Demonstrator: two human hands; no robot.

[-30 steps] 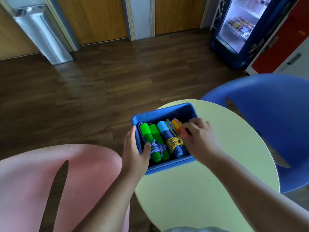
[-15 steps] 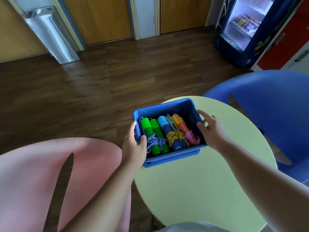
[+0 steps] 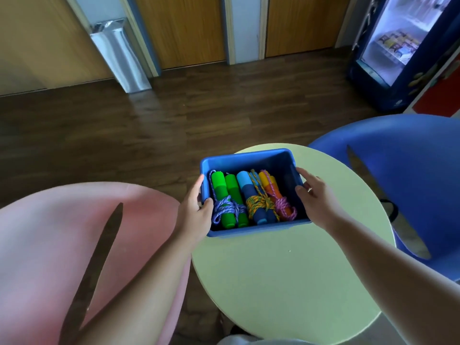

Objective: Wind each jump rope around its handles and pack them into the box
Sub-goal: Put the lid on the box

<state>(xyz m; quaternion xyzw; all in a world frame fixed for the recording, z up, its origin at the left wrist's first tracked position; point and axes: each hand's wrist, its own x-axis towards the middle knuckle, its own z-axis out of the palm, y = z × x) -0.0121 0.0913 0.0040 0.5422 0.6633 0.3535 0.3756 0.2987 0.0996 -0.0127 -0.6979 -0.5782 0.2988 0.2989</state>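
Dark wood floor (image 3: 149, 125) runs out to the doors. Close under me a round pale-green table (image 3: 286, 282) stands between a pink chair (image 3: 49, 232) on my left and a blue chair (image 3: 410, 170) on my right, with a lit drinks fridge (image 3: 393, 46) in the far right corner. On the far left part of the table sits the blue box (image 3: 249, 158). Its left end seems to hang past the table's edge, which I judge is why I have both sides in hand. My left hand (image 3: 196, 210) pinches the left wall, thumb hooked inside over the rim and fingers along the outside. My right hand (image 3: 316, 197) takes the right wall the same way, thumb dipped inside and fingers laid against the rim. Inside, side by side along the box's length, lie the green-handled rope (image 3: 224, 195) nearest my left thumb, the blue-handled rope (image 3: 249, 192) in the middle and the orange-handled rope (image 3: 271, 188) toward the right wall. Each has its cord wrapped round its paired handles, so nothing trails over the rim. No loose rope shows on the table, so I take the packing as done; a two-sided grip suits steadying the box or shifting it to firmer footing.
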